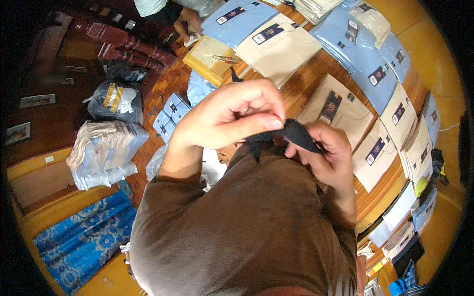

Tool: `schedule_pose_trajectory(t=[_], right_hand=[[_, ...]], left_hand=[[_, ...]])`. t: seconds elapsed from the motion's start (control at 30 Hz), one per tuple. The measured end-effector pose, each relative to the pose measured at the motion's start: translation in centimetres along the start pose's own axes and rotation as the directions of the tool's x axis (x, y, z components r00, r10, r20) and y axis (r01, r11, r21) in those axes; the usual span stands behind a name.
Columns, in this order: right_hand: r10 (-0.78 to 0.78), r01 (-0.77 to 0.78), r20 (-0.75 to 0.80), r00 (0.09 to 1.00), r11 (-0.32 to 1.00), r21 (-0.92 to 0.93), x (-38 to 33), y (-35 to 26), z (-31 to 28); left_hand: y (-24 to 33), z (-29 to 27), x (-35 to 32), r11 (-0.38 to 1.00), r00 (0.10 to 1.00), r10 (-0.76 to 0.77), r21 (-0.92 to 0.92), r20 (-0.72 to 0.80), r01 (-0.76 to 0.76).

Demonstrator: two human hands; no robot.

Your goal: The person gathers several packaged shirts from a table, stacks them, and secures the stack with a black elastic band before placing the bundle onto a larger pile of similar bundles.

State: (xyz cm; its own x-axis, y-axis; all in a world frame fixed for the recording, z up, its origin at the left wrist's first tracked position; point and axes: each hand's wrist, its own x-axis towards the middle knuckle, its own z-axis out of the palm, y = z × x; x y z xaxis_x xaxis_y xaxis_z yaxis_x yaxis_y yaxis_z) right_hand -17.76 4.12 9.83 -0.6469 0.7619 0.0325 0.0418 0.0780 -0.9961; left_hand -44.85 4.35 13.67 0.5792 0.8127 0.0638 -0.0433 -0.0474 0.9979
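Note:
A piece of black cloth (299,134), narrow like a strip, is stretched between my two hands in front of my chest. My left hand (232,109) pinches one side of it between thumb and curled fingers. Fingers and thumb of my right hand (332,148) are closed on its other end. A loose tip of black fabric hangs below my left hand, and another dark bit (236,75) shows just beyond it. Past my right hand, a folded beige garment (353,111) with a dark tag lies on the wooden table.
Several folded garments, blue (363,54) and beige (276,47), cover much of the wooden table (291,101). A yellowish drawer or box (205,56) holds a small tool. Plastic-wrapped bundles (108,150) stand on the left, near a blue patterned cloth (89,237). Another person (163,10) stands at the far side.

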Motion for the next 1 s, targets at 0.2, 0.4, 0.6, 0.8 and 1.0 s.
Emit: schedule_pose_trajectory(t=[0.2,0.4,0.6,0.8,1.0], right_hand=[[0.210,-0.038,-0.384,0.899,0.912,0.408,-13.7,5.0,-7.6],[0.009,-0.294,-0.607,0.795,0.880,-0.373,-15.0,12.7,-13.5],[0.435,-0.720,-0.706,0.559,0.677,-0.153,-12.0,19.8,-13.3],[0.415,-0.567,-0.738,0.532,0.822,0.054,-11.5,22.0,-11.1],[-0.001,-0.284,-0.779,0.627,0.931,-0.229,-12.9,16.1,-5.7]], left_hand=[[-2.4,5.2,1.8,0.781,0.884,-0.441,0.550,0.152,0.295],[-13.4,6.7,9.3,0.639,0.896,-0.200,0.641,-0.395,0.425],[-23.8,8.1,15.2,0.601,0.733,-0.547,0.419,-0.405,0.680],[-23.6,8.8,16.1,0.880,0.917,-0.371,0.260,-0.146,0.398],[-24.2,7.7,8.6,0.978,0.977,-0.099,0.161,-0.188,0.130]])
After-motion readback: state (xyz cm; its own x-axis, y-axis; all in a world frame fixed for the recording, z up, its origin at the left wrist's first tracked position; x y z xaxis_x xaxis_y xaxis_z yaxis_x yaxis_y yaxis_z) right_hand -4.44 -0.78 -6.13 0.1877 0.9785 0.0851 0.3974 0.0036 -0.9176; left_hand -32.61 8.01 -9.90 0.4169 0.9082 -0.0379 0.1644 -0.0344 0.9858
